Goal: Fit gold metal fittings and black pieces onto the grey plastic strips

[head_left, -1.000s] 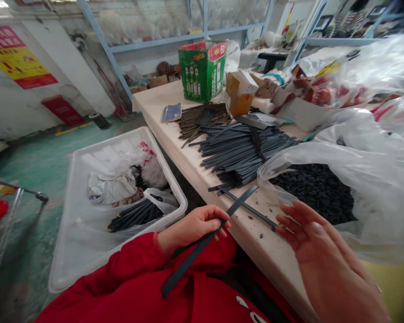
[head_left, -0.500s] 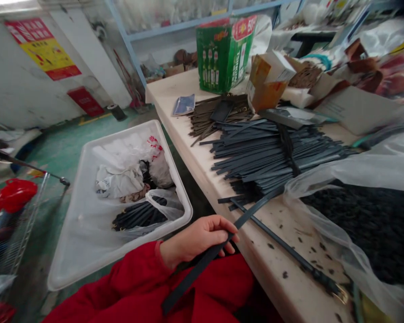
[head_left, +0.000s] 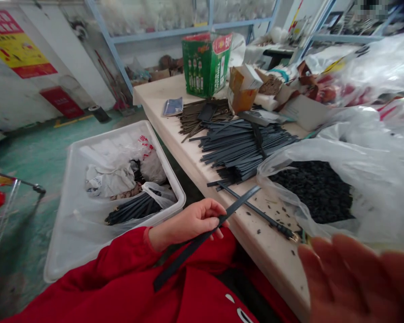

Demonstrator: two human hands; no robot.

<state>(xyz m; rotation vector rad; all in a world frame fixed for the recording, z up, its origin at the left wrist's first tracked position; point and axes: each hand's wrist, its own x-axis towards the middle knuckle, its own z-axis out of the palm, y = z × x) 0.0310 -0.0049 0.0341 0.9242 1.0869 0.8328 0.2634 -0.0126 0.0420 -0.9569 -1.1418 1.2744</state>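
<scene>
My left hand (head_left: 190, 224) pinches a flat dark strap (head_left: 183, 258) between thumb and fingers. The strap slants across my lap, its upper end over the table edge. Close to the camera at the lower right, my right hand (head_left: 353, 280) is slightly blurred, its fingers stretched out and nothing seen in it. Just beyond the held strap, a narrow belt (head_left: 256, 208) with a gold buckle lies on the table. A tied bundle of dark blue-black straps (head_left: 232, 148) spreads behind it. Beside that, a clear plastic bag (head_left: 289, 154) gapes around many small black pieces (head_left: 316, 190).
At my left stands a white plastic bin (head_left: 62, 215) containing bags and bundled dark belts (head_left: 134, 208). Black scraps dot the pale table (head_left: 256, 251). Farther back are brown straps (head_left: 198, 114), a green box (head_left: 202, 67) and a small orange-white carton (head_left: 242, 89).
My right hand has come into view at the lower right. The view has swung right. My left hand keeps its hold on the strap, whose upper end now shows free.
</scene>
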